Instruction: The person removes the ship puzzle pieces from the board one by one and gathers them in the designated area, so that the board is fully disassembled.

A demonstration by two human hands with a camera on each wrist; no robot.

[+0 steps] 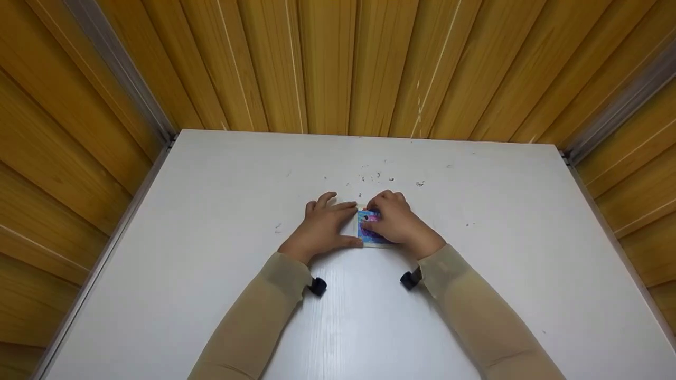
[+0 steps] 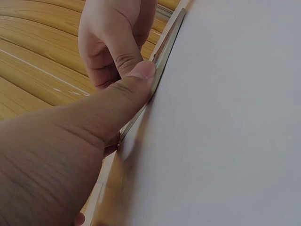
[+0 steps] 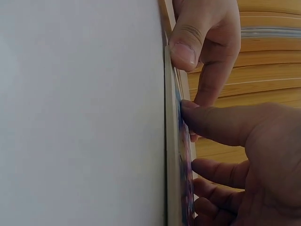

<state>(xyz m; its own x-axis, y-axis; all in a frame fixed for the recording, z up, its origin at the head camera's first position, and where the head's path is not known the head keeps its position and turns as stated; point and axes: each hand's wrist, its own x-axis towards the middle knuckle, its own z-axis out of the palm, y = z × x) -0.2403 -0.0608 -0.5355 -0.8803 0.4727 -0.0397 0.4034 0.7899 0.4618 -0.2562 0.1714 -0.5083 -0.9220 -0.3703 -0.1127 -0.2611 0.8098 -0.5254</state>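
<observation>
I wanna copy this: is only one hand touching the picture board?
No, the left hand and right hand both touch the picture board.

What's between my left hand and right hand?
The board, its blue-and-pink picture facing up, shows between the left hand and the right hand in the head view; both touch it.

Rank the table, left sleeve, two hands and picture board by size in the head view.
1. Table
2. Left sleeve
3. Left hand and right hand: too alike to rank
4. Picture board, going by its visible part
</observation>
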